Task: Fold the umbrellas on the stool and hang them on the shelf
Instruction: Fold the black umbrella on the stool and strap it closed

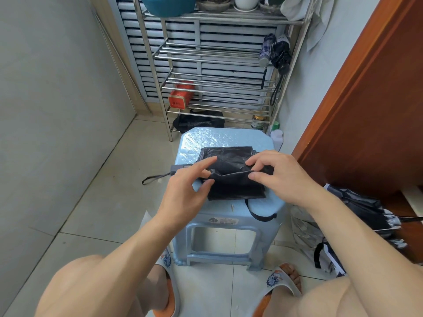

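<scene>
Pinching black umbrella (231, 172) on stool (219, 138), left hand (183, 188), right hand (274, 177)

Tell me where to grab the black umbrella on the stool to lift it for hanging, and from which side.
Grip the grey handle of the black umbrella, coming from the left. It sticks out past the edge of the blue stool, rigid and clear of the loose fabric, with its wrist strap trailing beyond. The left hand is probably nearest.

A red tin (180, 95) beside a wooden door (366, 115).
</scene>
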Tool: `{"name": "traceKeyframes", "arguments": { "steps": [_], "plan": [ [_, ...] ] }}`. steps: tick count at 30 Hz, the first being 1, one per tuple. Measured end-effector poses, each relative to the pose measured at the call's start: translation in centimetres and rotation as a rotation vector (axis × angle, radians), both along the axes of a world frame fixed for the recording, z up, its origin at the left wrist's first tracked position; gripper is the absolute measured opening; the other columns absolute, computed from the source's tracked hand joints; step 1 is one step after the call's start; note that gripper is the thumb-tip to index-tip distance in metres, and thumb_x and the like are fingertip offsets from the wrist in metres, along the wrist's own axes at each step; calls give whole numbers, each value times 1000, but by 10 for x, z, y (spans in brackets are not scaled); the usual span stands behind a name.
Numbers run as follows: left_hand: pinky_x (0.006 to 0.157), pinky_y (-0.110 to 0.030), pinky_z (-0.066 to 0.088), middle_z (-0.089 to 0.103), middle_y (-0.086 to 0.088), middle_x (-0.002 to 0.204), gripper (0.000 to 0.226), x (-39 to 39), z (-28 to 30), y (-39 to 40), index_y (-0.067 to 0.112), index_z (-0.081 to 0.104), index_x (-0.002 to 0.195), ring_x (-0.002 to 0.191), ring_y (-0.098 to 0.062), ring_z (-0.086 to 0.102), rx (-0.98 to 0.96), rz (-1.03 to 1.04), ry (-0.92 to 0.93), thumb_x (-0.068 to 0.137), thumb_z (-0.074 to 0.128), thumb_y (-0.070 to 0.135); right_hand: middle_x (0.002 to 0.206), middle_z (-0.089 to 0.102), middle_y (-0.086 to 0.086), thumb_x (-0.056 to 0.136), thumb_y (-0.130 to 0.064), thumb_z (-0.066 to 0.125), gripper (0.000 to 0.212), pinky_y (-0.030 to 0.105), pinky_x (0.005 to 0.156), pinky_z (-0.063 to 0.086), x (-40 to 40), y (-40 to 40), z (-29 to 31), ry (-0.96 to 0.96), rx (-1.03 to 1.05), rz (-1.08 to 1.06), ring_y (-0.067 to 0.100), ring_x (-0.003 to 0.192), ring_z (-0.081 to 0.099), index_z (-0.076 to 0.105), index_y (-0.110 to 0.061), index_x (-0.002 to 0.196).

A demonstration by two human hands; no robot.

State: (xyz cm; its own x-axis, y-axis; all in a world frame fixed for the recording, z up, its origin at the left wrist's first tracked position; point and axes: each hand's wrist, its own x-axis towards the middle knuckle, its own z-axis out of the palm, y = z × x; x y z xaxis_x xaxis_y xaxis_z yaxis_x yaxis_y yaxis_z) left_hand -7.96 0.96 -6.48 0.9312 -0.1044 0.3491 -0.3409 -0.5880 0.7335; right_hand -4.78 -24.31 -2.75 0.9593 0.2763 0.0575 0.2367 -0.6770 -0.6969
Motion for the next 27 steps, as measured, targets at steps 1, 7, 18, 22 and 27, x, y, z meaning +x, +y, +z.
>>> {"name": "traceKeyframes", "arguments": {
  "steps": [1, 7, 18, 22, 27],
  "plan": [
    [92, -10, 44, 71, 17, 99, 54, 1, 0, 1, 35, 63, 137, 99, -2, 66, 12, 3, -30, 91, 76, 10, 113, 70, -16, 89, -18, 77, 15, 14, 97, 38, 0, 0, 1, 3, 0, -4, 2, 112, 60, 70, -24, 77],
    [83, 2, 40, 78, 5, 98, 38, -1, 0, 1, 18, 73, 124, 94, -2, 67, 100, 20, -186, 88, 80, 9, 115, 72, -15, 90, -11, 74, 12, 2, 90, 38, -1, -3, 1, 68, 187, -59, -2, 110, 63, 69, -14, 79],
    [100, -35, 48, 51, 3, 115, 38, 5, -1, 8, 18, 68, 120, 111, -16, 54, -24, -30, -132, 85, 81, 25, 114, 74, -11, 89, -6, 72, 10, 39, 109, 47, -1, -5, 0, 127, 312, -80, 5, 113, 66, 70, -11, 81],
    [105, -47, 43, 60, 11, 118, 35, 11, -5, 5, 28, 74, 117, 121, -14, 49, -5, -45, -65, 86, 71, 43, 114, 74, -11, 89, -5, 72, 9, 40, 110, 45, -1, -5, 1, 137, 321, -75, 3, 114, 65, 70, -10, 82],
    [90, -50, 45, 67, 14, 93, 6, 13, 1, -2, 22, 69, 84, 101, -15, 57, -14, -17, -146, 89, 73, 23, 114, 74, -9, 90, -5, 72, 11, 35, 108, 46, -2, -5, 2, 158, 337, -73, 3, 113, 65, 70, -10, 80]
  ]
}}
